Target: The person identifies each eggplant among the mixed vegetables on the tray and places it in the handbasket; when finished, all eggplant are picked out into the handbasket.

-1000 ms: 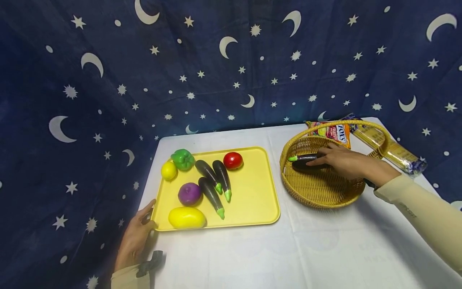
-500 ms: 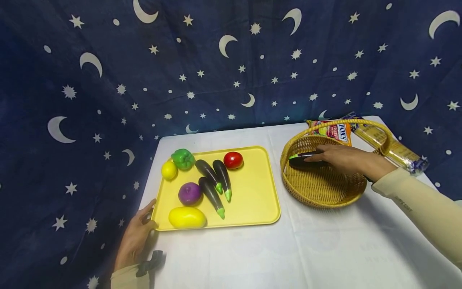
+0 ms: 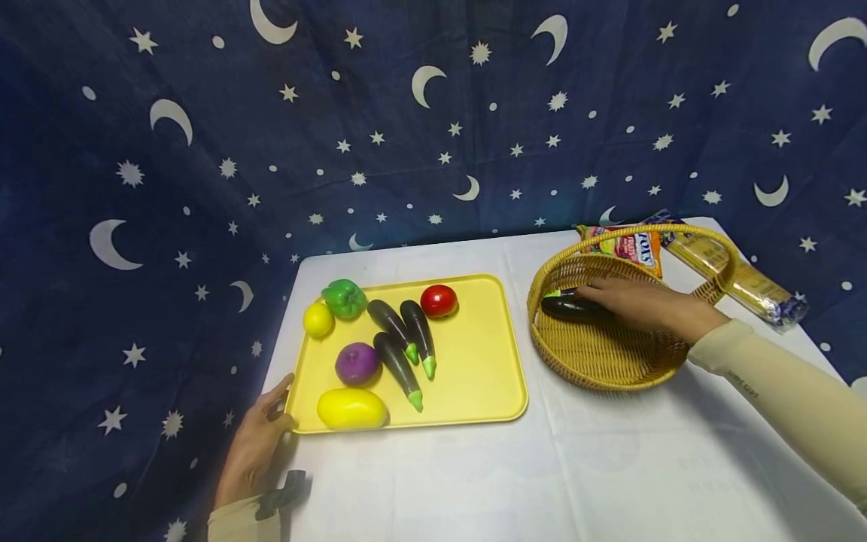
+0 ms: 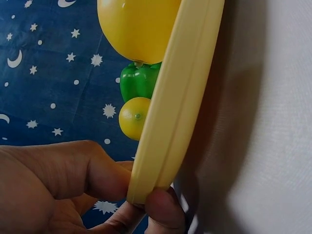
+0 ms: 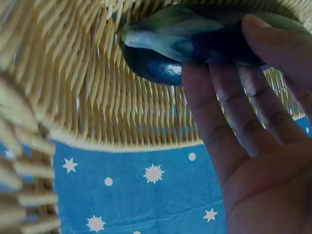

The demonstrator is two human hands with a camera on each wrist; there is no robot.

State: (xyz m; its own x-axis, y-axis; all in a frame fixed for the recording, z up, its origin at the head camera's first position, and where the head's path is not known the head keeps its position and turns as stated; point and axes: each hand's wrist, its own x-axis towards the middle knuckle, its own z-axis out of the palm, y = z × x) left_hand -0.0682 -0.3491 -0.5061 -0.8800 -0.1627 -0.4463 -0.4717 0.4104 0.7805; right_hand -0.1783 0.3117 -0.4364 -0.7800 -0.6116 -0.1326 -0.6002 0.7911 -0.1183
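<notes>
Gripping mid-body suits the eggplant (image 5: 209,36), probably light, stiff, slick: right fingers (image 5: 201,100) pinch it, left fingers (image 4: 105,173) the tray (image 4: 170,102).

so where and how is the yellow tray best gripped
Probably by the rim at the middle of both short ends, since the tray is wide and the round tomato could roll if tipped. The left hand holds the left end near a corner; come at the right end from above, as the basket stands close.

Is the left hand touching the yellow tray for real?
Touching: the left wrist view shows the left hand pinching the yellow tray at its edge.
</notes>
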